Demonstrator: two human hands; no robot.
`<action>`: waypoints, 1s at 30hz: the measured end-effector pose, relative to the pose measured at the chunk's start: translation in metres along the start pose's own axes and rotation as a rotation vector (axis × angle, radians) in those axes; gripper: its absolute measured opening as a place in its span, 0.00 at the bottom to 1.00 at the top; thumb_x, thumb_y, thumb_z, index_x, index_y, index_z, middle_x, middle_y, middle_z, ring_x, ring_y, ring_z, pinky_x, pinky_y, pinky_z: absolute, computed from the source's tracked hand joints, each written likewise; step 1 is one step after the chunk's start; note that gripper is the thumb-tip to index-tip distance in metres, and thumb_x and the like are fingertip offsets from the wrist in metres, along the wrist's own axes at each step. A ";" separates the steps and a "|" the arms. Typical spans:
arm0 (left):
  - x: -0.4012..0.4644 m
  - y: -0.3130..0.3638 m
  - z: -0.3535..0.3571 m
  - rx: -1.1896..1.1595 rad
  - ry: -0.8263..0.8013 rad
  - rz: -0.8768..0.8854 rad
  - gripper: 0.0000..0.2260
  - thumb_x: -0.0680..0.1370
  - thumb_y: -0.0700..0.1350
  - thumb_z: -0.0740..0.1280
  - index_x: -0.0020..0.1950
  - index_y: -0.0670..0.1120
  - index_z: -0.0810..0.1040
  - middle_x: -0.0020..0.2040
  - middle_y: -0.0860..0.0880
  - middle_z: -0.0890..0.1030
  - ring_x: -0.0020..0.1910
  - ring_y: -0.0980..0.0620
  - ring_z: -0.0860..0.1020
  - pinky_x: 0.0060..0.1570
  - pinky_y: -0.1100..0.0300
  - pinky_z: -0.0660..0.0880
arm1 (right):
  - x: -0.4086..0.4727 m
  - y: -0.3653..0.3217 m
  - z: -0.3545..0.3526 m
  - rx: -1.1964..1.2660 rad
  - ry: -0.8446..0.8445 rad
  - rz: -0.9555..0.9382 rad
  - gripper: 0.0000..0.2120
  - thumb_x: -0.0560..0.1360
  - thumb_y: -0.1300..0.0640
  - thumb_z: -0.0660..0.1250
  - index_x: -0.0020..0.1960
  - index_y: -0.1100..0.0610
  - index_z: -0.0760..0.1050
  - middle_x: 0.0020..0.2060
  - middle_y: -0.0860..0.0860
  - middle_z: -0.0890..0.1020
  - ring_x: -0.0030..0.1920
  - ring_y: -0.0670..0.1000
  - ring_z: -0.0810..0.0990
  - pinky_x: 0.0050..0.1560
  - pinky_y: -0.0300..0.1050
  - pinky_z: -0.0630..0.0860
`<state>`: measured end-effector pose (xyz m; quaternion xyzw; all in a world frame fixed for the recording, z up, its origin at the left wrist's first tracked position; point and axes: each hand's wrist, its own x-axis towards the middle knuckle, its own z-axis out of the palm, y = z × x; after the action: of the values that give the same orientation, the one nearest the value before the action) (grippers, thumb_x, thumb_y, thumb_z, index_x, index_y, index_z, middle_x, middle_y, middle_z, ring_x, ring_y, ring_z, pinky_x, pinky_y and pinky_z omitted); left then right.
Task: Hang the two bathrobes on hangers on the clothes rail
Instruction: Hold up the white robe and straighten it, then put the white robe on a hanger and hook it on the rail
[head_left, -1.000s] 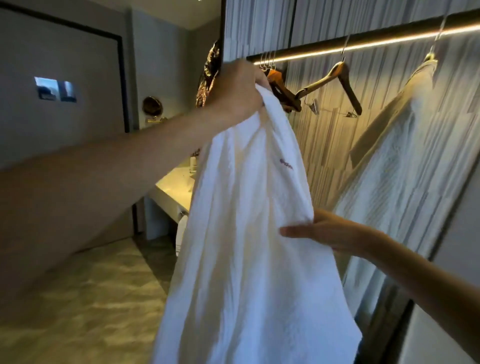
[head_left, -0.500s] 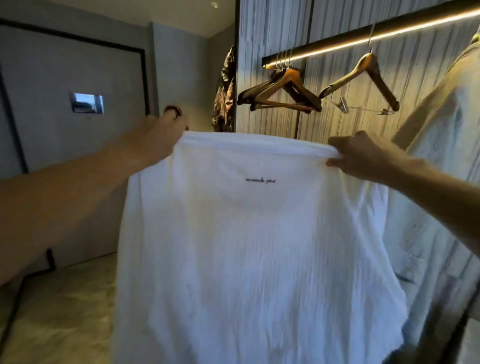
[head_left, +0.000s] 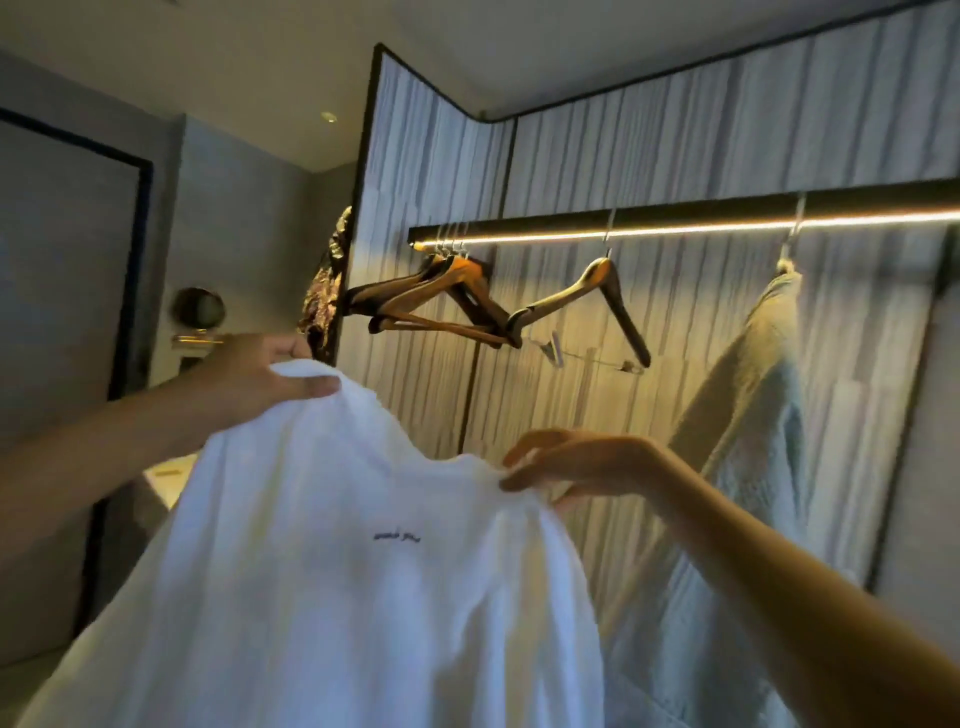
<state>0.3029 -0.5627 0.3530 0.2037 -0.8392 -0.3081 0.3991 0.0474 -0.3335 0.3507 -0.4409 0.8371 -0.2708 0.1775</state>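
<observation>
I hold a white bathrobe (head_left: 337, 597) up in front of me, small dark lettering on its back facing me. My left hand (head_left: 249, 379) grips its upper left edge. My right hand (head_left: 576, 462) pinches the upper edge further right and lower. A second bathrobe (head_left: 748, 441) hangs from the lit clothes rail (head_left: 675, 221) at the right. One empty wooden hanger (head_left: 592, 296) with a clip bar hangs mid-rail, above and beyond my right hand. Several more wooden hangers (head_left: 441, 301) are bunched at the rail's left end.
Striped wall panels (head_left: 701, 156) stand behind the rail. A dark patterned garment (head_left: 327, 291) hangs past the panel's left edge. A round mirror (head_left: 200, 309) and a pale counter (head_left: 166, 478) lie beyond my left arm. A dark-framed wall is at far left.
The robe's top edge, held level before, now slopes down to the right. My right hand has dropped lower. My view has tilted up, showing more rail and the hanging robe.
</observation>
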 end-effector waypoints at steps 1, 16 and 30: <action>0.015 0.004 0.020 -0.024 0.025 0.039 0.13 0.72 0.50 0.76 0.39 0.43 0.77 0.38 0.44 0.79 0.41 0.43 0.78 0.37 0.57 0.68 | 0.011 -0.007 -0.010 0.145 -0.012 -0.018 0.16 0.75 0.57 0.72 0.62 0.57 0.76 0.58 0.57 0.80 0.58 0.57 0.81 0.49 0.50 0.81; 0.197 -0.033 0.118 -0.142 -0.112 0.237 0.13 0.73 0.50 0.74 0.36 0.49 0.73 0.32 0.51 0.76 0.35 0.54 0.76 0.32 0.61 0.66 | 0.203 -0.069 -0.133 0.729 1.048 0.192 0.15 0.75 0.59 0.68 0.59 0.61 0.71 0.43 0.55 0.78 0.43 0.52 0.81 0.42 0.45 0.80; 0.216 -0.049 0.119 -0.006 0.038 0.239 0.10 0.72 0.46 0.76 0.39 0.48 0.75 0.37 0.49 0.77 0.36 0.51 0.76 0.33 0.60 0.68 | 0.079 -0.038 -0.042 0.653 0.840 -0.247 0.16 0.79 0.57 0.65 0.65 0.56 0.70 0.38 0.53 0.77 0.33 0.48 0.76 0.29 0.38 0.74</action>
<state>0.0835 -0.6831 0.3790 0.1070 -0.8489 -0.2568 0.4495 0.0059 -0.4046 0.4026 -0.3119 0.6503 -0.6883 -0.0776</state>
